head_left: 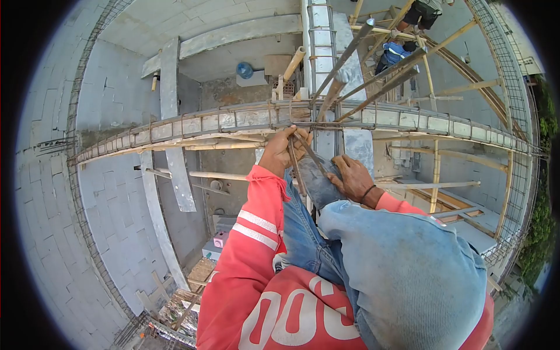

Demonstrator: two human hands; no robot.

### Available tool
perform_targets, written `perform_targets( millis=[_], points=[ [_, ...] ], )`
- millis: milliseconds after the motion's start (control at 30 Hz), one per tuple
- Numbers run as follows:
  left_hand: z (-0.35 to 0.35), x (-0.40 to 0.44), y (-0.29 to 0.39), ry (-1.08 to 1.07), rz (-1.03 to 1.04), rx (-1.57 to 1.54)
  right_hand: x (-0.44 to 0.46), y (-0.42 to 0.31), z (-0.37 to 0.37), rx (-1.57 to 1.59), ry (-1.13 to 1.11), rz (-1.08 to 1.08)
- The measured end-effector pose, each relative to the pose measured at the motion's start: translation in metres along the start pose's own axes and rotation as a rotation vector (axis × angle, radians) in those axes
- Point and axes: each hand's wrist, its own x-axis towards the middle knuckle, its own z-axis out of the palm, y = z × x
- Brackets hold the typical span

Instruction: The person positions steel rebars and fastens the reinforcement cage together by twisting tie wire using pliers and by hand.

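Observation:
My left hand (287,150) is closed around thin metal strips or wires (296,166) just below the rebar beam cage (233,121). Its fingertips are near the cage's lower bars. My right hand (353,179) lies by my raised knee, its fingers bent around the lower end of a dark tool or rod (317,160) that slants up toward my left hand. What exactly the fingers grip is partly hidden. Several upright steel bars (344,58) rise where the beam cages cross.
Far below are a floor, a blue round container (244,70) and planks (169,76). Bamboo poles (436,175) stand on the right. Two people, one in a blue shirt (396,52), are at the upper right. Block walls (111,204) line the left.

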Motion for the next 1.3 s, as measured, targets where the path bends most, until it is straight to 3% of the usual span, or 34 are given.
perform_targets(
  millis=[100, 167, 200, 267, 300, 367, 433, 467, 600, 700, 733, 767, 833, 967, 1033, 1067, 1167, 1200, 1267, 1300],
  points=[
    [-0.007, 0.007, -0.018, 0.009, 0.167, 0.134, 0.008, 0.03, -0.021, -0.061, 0.085, -0.093],
    [-0.013, 0.008, -0.014, -0.024, 0.13, 0.126, 0.019, 0.022, -0.068, -0.087, -0.098, 0.319],
    [-0.018, 0.007, -0.011, -0.053, 0.092, 0.115, 0.018, 0.013, -0.086, -0.08, -0.101, 0.312],
    [-0.024, 0.003, -0.003, -0.07, 0.044, 0.158, 0.017, -0.005, -0.115, 0.202, -0.607, 0.019],
    [-0.023, -0.002, -0.001, -0.094, -0.013, 0.196, 0.014, -0.016, -0.118, 0.497, -0.728, -0.066],
    [-0.023, -0.009, 0.008, -0.09, -0.025, 0.228, 0.021, -0.043, -0.108, 0.611, -0.809, -0.318],
    [-0.023, -0.008, 0.025, -0.209, -0.27, -0.026, 0.043, -0.059, -0.088, 0.795, -0.802, -0.355],
    [-0.013, -0.016, 0.028, -0.159, -0.247, -0.012, 0.051, -0.067, -0.077, 0.978, -0.786, -0.381],
    [-0.012, -0.014, 0.03, -0.2, -0.272, 0.039, 0.062, -0.098, -0.06, 1.035, -0.928, -0.548],
    [-0.016, -0.011, 0.04, -0.211, -0.366, -0.076, 0.075, -0.075, -0.073, 0.901, -0.8, -0.373],
    [-0.007, -0.017, 0.036, -0.18, -0.39, -0.194, 0.078, -0.078, -0.103, 0.652, -0.663, -0.278],
    [-0.008, -0.015, 0.032, -0.183, -0.392, -0.194, 0.072, -0.071, -0.099, 0.649, -0.663, -0.275],
    [-0.012, -0.011, 0.022, -0.194, -0.269, -0.438, 0.056, -0.052, -0.072, 0.057, 0.154, -0.106],
    [0.001, -0.005, -0.002, -0.227, -0.117, -0.733, 0.039, -0.004, -0.017, 0.245, 0.144, -0.248],
    [0.016, -0.008, -0.011, -0.19, 0.088, -0.752, 0.037, 0.013, -0.019, 0.609, -0.084, 0.026],
    [0.013, 0.001, -0.013, -0.195, 0.088, -0.76, 0.038, 0.022, -0.026, 0.71, -0.205, 0.075],
    [0.003, 0.023, -0.011, -0.102, 0.12, -0.606, 0.042, 0.033, -0.055, 0.765, -0.169, 0.134],
    [0.006, 0.02, -0.011, -0.084, 0.116, -0.581, 0.048, 0.024, -0.077, 0.766, -0.174, 0.133],
    [0.004, 0.015, -0.014, -0.064, 0.113, -0.555, 0.061, -0.001, -0.131, 0.289, -0.091, 0.274],
    [0.001, 0.01, -0.012, -0.124, 0.04, -0.537, 0.062, -0.01, -0.138, 0.29, -0.087, 0.271]
  ],
)
